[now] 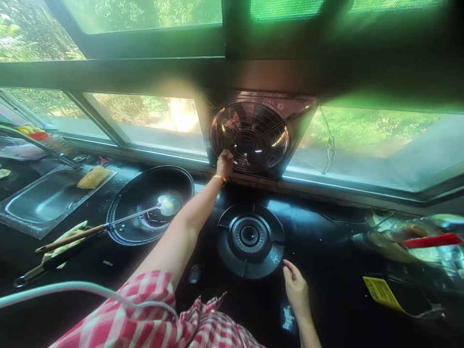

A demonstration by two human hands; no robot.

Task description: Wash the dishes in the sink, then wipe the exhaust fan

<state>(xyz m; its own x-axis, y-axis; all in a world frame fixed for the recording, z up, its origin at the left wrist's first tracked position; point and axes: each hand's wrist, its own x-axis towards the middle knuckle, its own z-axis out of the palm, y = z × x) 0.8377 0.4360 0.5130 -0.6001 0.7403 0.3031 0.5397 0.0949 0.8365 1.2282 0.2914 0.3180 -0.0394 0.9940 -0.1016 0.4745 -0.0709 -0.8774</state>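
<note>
Up front, left hand grip pinching one cloth on one fan, right hand flat, spread, beside one burner

The left hand presses a pale cloth against the fan grille. The right hand rests open on the stovetop, with the burner just beyond its fingertips.

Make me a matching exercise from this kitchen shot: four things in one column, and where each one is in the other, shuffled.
1. left hand
2. right hand
3. ladle
4. yellow scrubber

A. in the wok
B. on the stovetop beside the burner
C. at the sink's edge
D. holding a cloth to the fan

Pairs: 1-D, 2-B, 3-A, 4-C
</note>
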